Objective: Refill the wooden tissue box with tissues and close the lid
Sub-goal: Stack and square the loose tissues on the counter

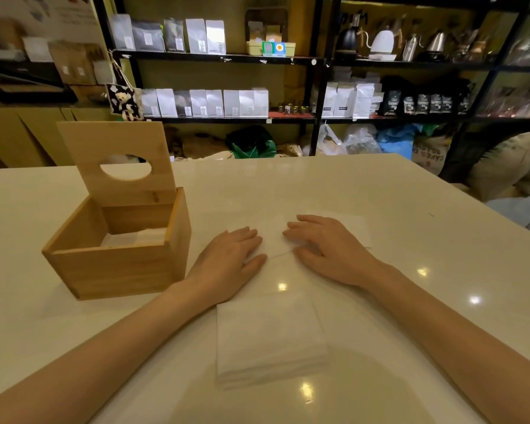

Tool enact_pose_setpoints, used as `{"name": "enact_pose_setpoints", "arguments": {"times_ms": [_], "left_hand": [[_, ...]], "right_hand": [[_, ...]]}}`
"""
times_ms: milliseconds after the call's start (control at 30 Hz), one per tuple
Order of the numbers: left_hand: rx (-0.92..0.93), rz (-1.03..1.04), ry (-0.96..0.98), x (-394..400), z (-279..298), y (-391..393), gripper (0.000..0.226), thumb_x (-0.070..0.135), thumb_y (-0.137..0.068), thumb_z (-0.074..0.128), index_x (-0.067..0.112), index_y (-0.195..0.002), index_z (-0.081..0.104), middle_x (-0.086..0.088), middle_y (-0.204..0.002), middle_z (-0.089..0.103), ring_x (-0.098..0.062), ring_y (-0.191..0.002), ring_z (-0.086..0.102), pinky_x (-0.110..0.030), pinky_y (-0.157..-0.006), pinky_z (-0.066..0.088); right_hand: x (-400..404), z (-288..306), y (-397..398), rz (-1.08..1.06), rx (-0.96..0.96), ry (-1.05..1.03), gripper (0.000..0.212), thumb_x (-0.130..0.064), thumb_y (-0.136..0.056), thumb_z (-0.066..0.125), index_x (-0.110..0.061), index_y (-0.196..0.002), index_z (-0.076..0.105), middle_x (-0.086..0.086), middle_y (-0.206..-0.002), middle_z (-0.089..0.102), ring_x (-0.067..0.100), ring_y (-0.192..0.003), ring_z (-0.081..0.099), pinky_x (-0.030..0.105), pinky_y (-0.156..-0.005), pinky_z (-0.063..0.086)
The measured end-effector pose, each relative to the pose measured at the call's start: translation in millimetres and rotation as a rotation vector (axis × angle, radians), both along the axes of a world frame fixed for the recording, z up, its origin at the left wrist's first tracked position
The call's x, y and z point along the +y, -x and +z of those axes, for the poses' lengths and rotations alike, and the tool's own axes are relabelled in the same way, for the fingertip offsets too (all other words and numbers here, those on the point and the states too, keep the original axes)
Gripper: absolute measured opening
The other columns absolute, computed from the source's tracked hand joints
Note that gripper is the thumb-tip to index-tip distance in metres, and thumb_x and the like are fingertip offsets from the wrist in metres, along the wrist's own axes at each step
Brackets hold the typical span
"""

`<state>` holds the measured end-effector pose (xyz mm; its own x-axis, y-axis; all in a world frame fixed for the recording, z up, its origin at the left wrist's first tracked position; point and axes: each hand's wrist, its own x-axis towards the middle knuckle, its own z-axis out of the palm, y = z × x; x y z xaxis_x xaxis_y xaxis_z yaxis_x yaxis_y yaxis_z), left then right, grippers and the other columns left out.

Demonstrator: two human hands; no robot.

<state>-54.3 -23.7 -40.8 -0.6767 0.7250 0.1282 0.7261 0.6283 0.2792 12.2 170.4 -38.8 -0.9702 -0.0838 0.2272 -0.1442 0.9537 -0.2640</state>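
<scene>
Two bare hands are laid flat on a pale glossy worktop, palms down and fingers spread, with nothing clasped in either. The left hand and the right hand are pressed on one thin white tissue sheet, which is spread out under and between the fingertips; the two sets of fingertips are pointed toward each other, close but apart. The sheet's long axis is run across the worktop from left to right, and its far right part can be seen beyond the right hand.

One stack of folded white tissues is placed nearer the person than both hands, just behind the left wrist, lying flat with its edges roughly square to the worktop edge. How many sheets it holds cannot be counted.

One wooden tissue box is set just to the left of the left hand, apart from it, with one corner turned toward the person. Its single lid is stood upright on the far side of the box, open, and one oval hole is cut through it. Some white tissues are seen lying low inside the box, far from filling it.

Shelves of pale bags and kettles are seen beyond the worktop.
</scene>
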Motion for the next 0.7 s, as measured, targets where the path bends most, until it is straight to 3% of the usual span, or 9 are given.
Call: {"name": "enact_pose_setpoints", "arguments": {"times_ms": [133,267,500,600,700], "left_hand": [[-0.032,-0.018,-0.006,0,-3,1,0.056,0.046,-0.091,0.036,0.02,-0.14,0.03,0.004,-0.152,0.025,-0.009,-0.14,0.019,-0.03,-0.115,0.008],[-0.045,-0.029,0.01,-1,-3,-1,0.06,0.052,-0.088,0.038,0.023,-0.14,0.03,0.006,-0.153,0.024,-0.007,-0.14,0.018,-0.031,-0.115,0.005],[0.049,-0.01,-0.146,-3,-2,-6,0.042,0.043,-0.087,0.047,0.022,-0.123,0.055,0.003,-0.135,0.053,-0.011,-0.126,0.044,-0.032,-0.112,0.017],[0.075,-0.012,-0.275,-5,3,-12,0.029,0.019,-0.088,0.053,0.016,-0.114,0.063,-0.002,-0.118,0.066,-0.019,-0.109,0.058,-0.025,-0.096,0.036],[-0.042,0.019,-0.445,-8,26,-19,0.021,0.013,-0.087,0.055,0.013,-0.101,0.07,0.002,-0.094,0.071,-0.008,-0.081,0.062,-0.009,-0.071,0.04]], "right_hand": [[4,-4,1,-0.017,0.039,0.025,0.03,-0.033,-0.091,0.05,-0.026,-0.118,0.061,-0.005,-0.129,0.059,0.012,-0.131,0.039,0.034,-0.108,0.023],[2,-6,1,-0.018,0.132,-0.023,0.028,-0.036,-0.088,0.051,-0.024,-0.107,0.068,-0.006,-0.114,0.069,0.016,-0.118,0.052,0.027,-0.097,0.024],[-4,-4,-6,-0.006,0.23,-0.05,0.031,-0.033,-0.085,0.048,-0.013,-0.089,0.072,0.003,-0.087,0.074,0.025,-0.097,0.062,0.037,-0.088,0.038],[-9,1,-11,-0.012,0.214,0.145,0.026,-0.03,-0.088,0.049,-0.013,-0.091,0.069,0.001,-0.093,0.071,0.019,-0.097,0.058,0.034,-0.088,0.043],[-15,17,-19,-0.039,0.112,0.482,0.014,-0.021,-0.09,0.052,-0.023,-0.083,0.064,-0.008,-0.085,0.066,0.007,-0.083,0.057,0.021,-0.076,0.041]]}}
